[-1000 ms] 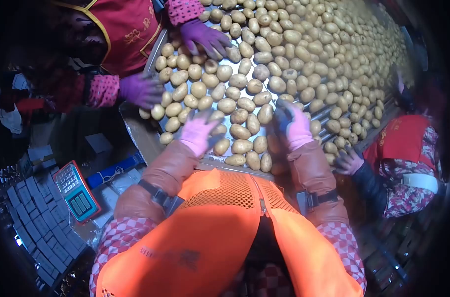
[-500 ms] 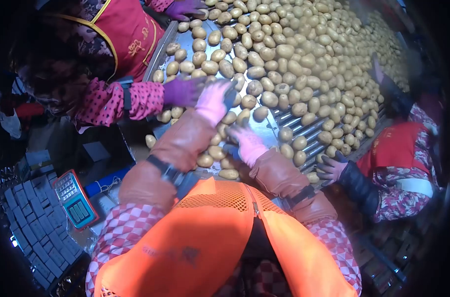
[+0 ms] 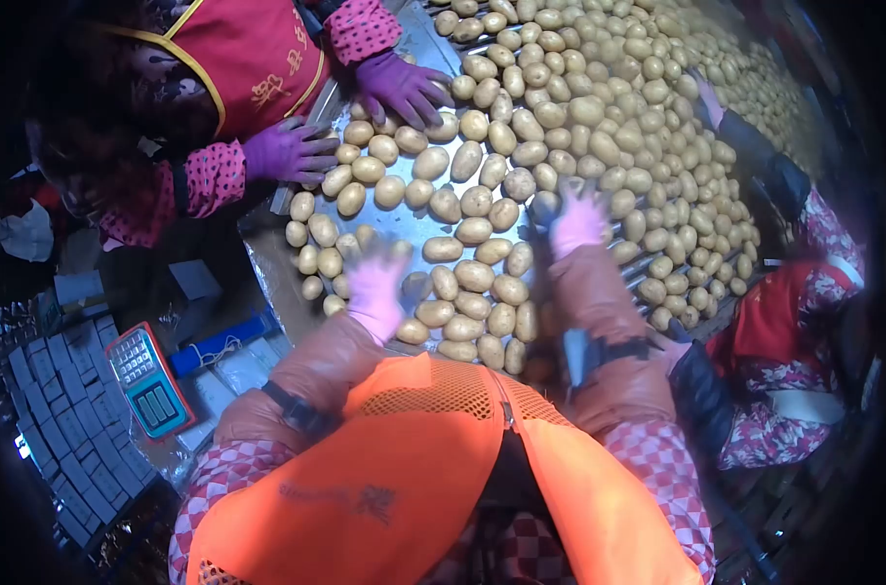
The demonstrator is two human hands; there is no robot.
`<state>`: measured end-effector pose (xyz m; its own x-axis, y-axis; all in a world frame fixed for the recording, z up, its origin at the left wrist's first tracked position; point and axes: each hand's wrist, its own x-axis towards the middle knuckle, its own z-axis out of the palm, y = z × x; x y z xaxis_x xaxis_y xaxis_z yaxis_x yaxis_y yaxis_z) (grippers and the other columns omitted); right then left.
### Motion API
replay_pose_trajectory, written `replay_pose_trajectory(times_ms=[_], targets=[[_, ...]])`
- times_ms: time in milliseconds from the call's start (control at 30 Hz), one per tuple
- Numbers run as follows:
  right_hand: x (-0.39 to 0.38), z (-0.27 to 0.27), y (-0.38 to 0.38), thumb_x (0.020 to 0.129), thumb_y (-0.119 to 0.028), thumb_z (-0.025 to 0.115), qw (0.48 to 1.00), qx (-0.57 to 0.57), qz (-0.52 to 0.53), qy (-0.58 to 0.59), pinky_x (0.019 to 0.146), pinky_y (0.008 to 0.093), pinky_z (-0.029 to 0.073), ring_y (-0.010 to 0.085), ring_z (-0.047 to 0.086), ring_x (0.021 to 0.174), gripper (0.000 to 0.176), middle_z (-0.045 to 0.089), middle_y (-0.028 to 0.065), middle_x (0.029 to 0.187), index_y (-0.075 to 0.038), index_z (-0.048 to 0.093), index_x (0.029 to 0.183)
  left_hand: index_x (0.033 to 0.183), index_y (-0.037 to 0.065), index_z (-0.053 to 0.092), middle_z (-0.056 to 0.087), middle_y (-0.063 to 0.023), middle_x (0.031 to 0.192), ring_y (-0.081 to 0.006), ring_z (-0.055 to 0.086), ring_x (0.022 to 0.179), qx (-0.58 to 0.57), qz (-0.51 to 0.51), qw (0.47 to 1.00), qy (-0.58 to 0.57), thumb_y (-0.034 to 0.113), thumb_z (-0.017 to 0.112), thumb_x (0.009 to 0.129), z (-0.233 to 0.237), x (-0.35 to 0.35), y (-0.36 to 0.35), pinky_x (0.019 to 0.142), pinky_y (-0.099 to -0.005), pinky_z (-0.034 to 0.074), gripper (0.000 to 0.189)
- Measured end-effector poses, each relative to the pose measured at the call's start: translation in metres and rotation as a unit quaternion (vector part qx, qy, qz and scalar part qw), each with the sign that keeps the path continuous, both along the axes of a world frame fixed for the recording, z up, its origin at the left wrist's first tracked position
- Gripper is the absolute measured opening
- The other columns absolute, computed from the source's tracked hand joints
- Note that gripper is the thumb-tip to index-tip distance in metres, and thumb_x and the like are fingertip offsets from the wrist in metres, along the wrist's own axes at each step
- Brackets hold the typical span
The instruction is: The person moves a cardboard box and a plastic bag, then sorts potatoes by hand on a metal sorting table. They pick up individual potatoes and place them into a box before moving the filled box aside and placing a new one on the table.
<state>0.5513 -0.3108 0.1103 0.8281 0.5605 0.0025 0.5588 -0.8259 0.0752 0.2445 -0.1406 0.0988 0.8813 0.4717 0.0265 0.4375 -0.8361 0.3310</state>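
Observation:
My left hand (image 3: pixel 377 290), in a pink glove with a greyish palm side, is over the near left of the metal tray (image 3: pixel 373 216). Its fingers are motion-blurred but look stretched out, beside several potatoes (image 3: pixel 474 276). Farther right, my right hand (image 3: pixel 578 222), also pink-gloved, reaches forward with fingers apart at the edge of the big potato pile (image 3: pixel 599 107). It touches or nearly touches potatoes there; I see none gripped. Between my hands lies a loose group of pale brown potatoes.
Metal rollers (image 3: pixel 638 268) show under the pile. At left, a co-worker's purple gloves (image 3: pixel 404 90) rest by the tray. Another co-worker's sleeve (image 3: pixel 755 151) reaches in from the right. A scale display (image 3: pixel 150 380) and stacked grey blocks (image 3: pixel 72 429) stand at lower left.
My hands have parted: the left came down and left, the right went up and right. More potatoes now lie between them. The purple-gloved hands have shifted along the tray.

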Motion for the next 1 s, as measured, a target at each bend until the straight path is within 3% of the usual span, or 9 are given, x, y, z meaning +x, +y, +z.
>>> replay_pose_trajectory(times_ms=[100, 300, 433, 467, 567, 700, 833, 900, 1000], targets=[[-0.082, 0.033, 0.028, 0.084, -0.040, 0.073, 0.983, 0.028, 0.064, 0.168, 0.117, 0.0665, 0.025, 0.0418, 0.035, 0.146, 0.064, 0.037, 0.0219, 0.157, -0.015, 0.057, 0.141, 0.128, 0.016, 0.066, 0.055, -0.0205, 0.142, -0.0431, 0.051, 0.131, -0.037, -0.293, 0.955, -0.005, 0.038, 0.079, 0.082, 0.034, 0.015, -0.017, 0.109, -0.0584, 0.039, 0.053], [-0.102, 0.053, -0.056, 0.086, -0.027, 0.071, 0.798, 0.221, 0.250, 0.502, 0.099, 0.0484, 0.048, 0.0399, 0.060, 0.110, 0.043, 0.060, 0.0208, 0.126, -0.006, 0.066, 0.123, 0.122, 0.016, 0.067, 0.058, -0.0180, 0.137, -0.0411, 0.056, 0.124, -0.093, -0.034, 0.995, 0.023, 0.033, 0.080, 0.081, 0.005, -0.029, 0.018, 0.103, -0.0523, 0.046, 0.047], [-0.075, 0.024, -0.145, 0.083, -0.027, 0.076, 0.757, 0.466, -0.158, 0.430, 0.100, 0.0450, 0.050, 0.0368, 0.061, 0.114, 0.045, 0.059, 0.0227, 0.132, -0.007, 0.068, 0.122, 0.117, 0.009, 0.068, 0.064, -0.0151, 0.125, -0.0376, 0.059, 0.119, 0.048, 0.081, 0.995, 0.036, 0.021, 0.076, 0.083, 0.039, -0.008, 0.021, 0.099, -0.0487, 0.049, 0.037], [-0.069, 0.014, -0.171, 0.077, -0.032, 0.080, 0.951, 0.233, -0.005, 0.203, 0.106, 0.0517, 0.046, 0.0436, 0.051, 0.129, 0.054, 0.057, 0.0224, 0.136, -0.011, 0.068, 0.125, 0.117, 0.009, 0.069, 0.064, -0.0149, 0.123, -0.0374, 0.059, 0.119, 0.033, 0.021, 0.998, -0.043, 0.018, 0.075, 0.084, 0.050, 0.017, 0.020, 0.099, -0.0486, 0.049, 0.035], [-0.115, 0.050, -0.142, 0.072, -0.038, 0.083, 0.981, 0.031, 0.065, 0.179, 0.111, 0.0614, 0.038, 0.0535, 0.040, 0.136, 0.063, 0.055, 0.0232, 0.138, -0.016, 0.066, 0.129, 0.124, 0.008, 0.066, 0.064, -0.0169, 0.128, -0.0369, 0.057, 0.125, -0.061, -0.137, 0.980, -0.131, 0.007, 0.069, 0.082, 0.049, 0.096, 0.025, 0.105, -0.0469, 0.046, 0.042], [-0.130, 0.047, -0.095, 0.077, -0.028, 0.078, 0.928, 0.059, 0.204, 0.308, 0.114, 0.0631, 0.032, 0.0494, 0.038, 0.140, 0.056, 0.052, 0.0161, 0.146, -0.016, 0.065, 0.131, 0.139, 0.012, 0.058, 0.056, -0.0187, 0.142, -0.0406, 0.049, 0.134, -0.078, -0.095, 0.990, -0.064, 0.031, 0.073, 0.089, 0.018, 0.196, 0.012, 0.115, -0.0480, 0.039, 0.056], [-0.130, 0.037, -0.081, 0.080, -0.016, 0.077, 0.882, 0.183, 0.273, 0.338, 0.112, 0.0528, 0.041, 0.0403, 0.047, 0.137, 0.051, 0.058, 0.0162, 0.141, -0.012, 0.066, 0.130, 0.143, 0.006, 0.052, 0.051, -0.0208, 0.147, -0.0444, 0.044, 0.138, -0.087, -0.214, 0.968, -0.102, 0.038, 0.072, 0.091, 0.004, 0.134, 0.012, 0.116, -0.0564, 0.034, 0.065], [-0.133, 0.028, -0.099, 0.087, -0.014, 0.075, 0.762, 0.343, 0.181, 0.519, 0.108, 0.0455, 0.048, 0.0348, 0.059, 0.127, 0.042, 0.063, 0.0166, 0.132, -0.008, 0.068, 0.128, 0.139, 0.004, 0.055, 0.053, -0.0237, 0.142, -0.0430, 0.050, 0.131, 0.028, -0.207, 0.978, -0.028, 0.033, 0.073, 0.089, 0.023, 0.086, 0.021, 0.116, -0.0536, 0.035, 0.061], [-0.128, 0.049, -0.113, 0.089, -0.006, 0.073, 0.772, 0.381, 0.133, 0.491, 0.100, 0.0387, 0.052, 0.0282, 0.066, 0.115, 0.039, 0.067, 0.0169, 0.126, -0.005, 0.068, 0.128, 0.128, 0.010, 0.067, 0.053, -0.0226, 0.140, -0.0435, 0.052, 0.126, -0.059, -0.067, 0.996, 0.008, 0.018, 0.074, 0.082, 0.026, 0.027, 0.029, 0.108, -0.0535, 0.041, 0.047]])
